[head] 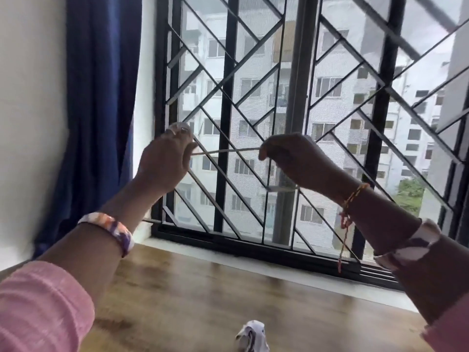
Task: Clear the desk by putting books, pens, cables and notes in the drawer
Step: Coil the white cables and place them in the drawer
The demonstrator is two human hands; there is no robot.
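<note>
Hands raised before a window grille (253, 80) are pulling a thin pale cable (225, 150) taut, the left hand (165, 161) and right hand (291, 158) each pinching an end, the light, limp strand spanning between the grips.

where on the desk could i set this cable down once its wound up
The wooden desk shows bare between the left forearm and the window sill, and on to the right forearm. The only thing lying there is crumpled cloth at the near edge. Both hands grip the cable up at the window grille.
</note>
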